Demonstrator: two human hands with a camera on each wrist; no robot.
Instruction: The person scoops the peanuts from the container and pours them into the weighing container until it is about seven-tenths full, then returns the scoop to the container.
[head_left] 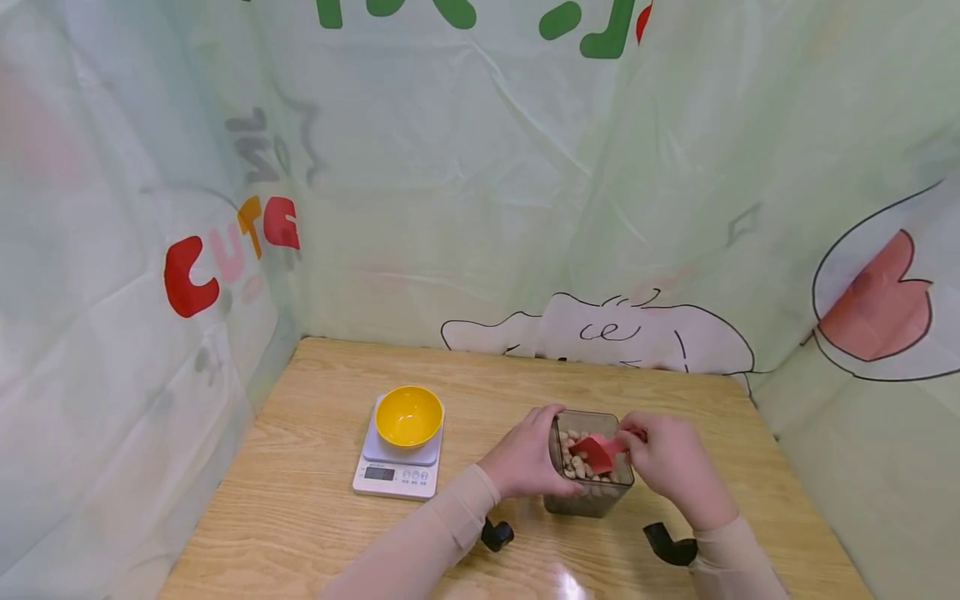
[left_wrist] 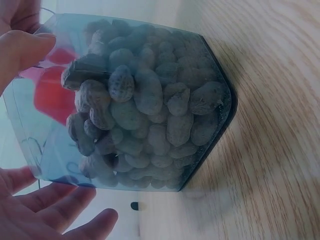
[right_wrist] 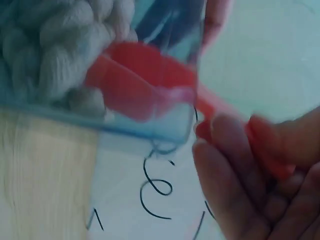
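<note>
A clear grey plastic container (head_left: 576,506) holds many unshelled peanuts (left_wrist: 150,95) and stands on the wooden table. My left hand (head_left: 531,457) grips it from the left by its upper walls, thumb on one side and fingers on the other. With my right hand (head_left: 670,460) I pinch the handle of a red scoop (head_left: 595,452) at the container's right rim. Inside the container, the scoop's head (right_wrist: 137,82) dips against the peanuts; how much it carries is hidden.
Left of the container, an empty yellow bowl (head_left: 408,417) sits on a white digital kitchen scale (head_left: 396,482), whose display is too small to read. Black camera mounts (head_left: 670,546) show by both wrists. Printed cloth curtains (head_left: 480,208) enclose the table's back and sides.
</note>
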